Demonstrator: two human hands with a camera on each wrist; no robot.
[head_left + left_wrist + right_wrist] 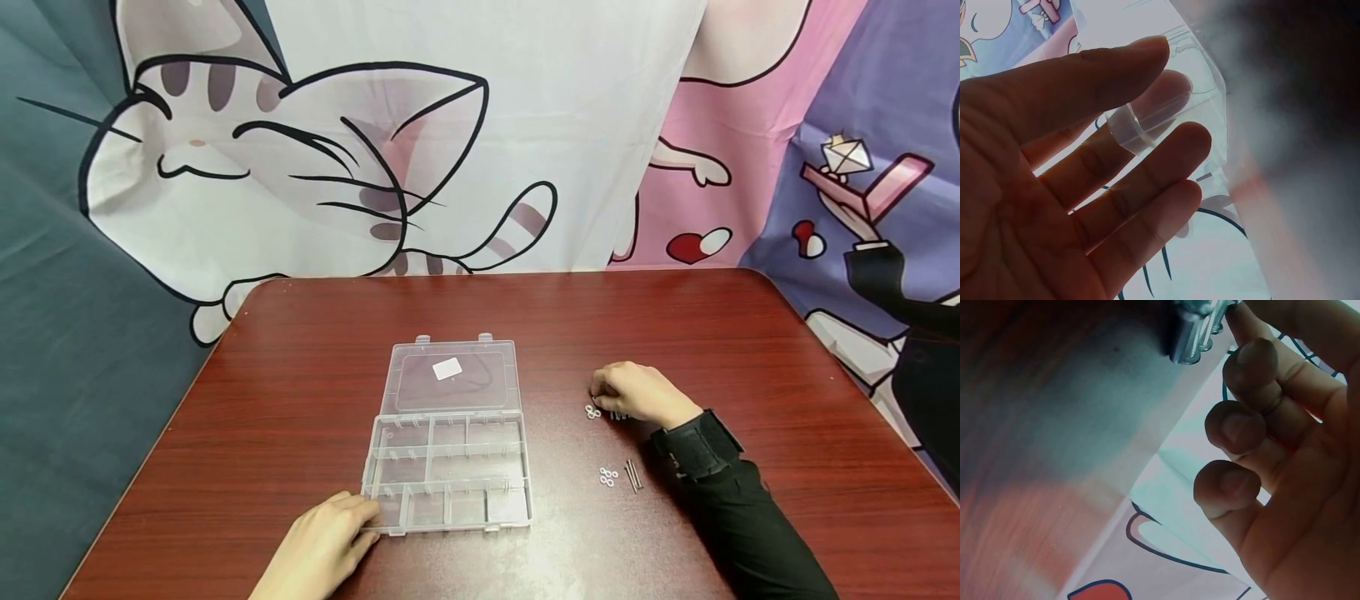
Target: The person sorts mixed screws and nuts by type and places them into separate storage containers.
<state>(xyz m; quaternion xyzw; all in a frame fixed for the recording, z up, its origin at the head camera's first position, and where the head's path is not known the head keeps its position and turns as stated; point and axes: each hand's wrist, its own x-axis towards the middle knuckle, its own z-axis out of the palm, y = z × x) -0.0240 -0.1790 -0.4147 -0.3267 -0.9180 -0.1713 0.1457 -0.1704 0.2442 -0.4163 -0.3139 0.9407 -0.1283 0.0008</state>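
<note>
Left hand (326,542), fingers relaxed, touches the near-left corner of the open compartment box (448,475); right hand (637,393) pinches bolts (1200,328) beside washers (592,412).

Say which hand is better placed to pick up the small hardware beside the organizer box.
Probably the right hand: it rests on the far pile of screws and washers. The left hand holds the organizer box corner.

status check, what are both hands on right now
Left hand steadying the clear plastic compartment box, lid open. Right hand pinching small metal screws. Loose washers nearby, nothing blocking.
</note>
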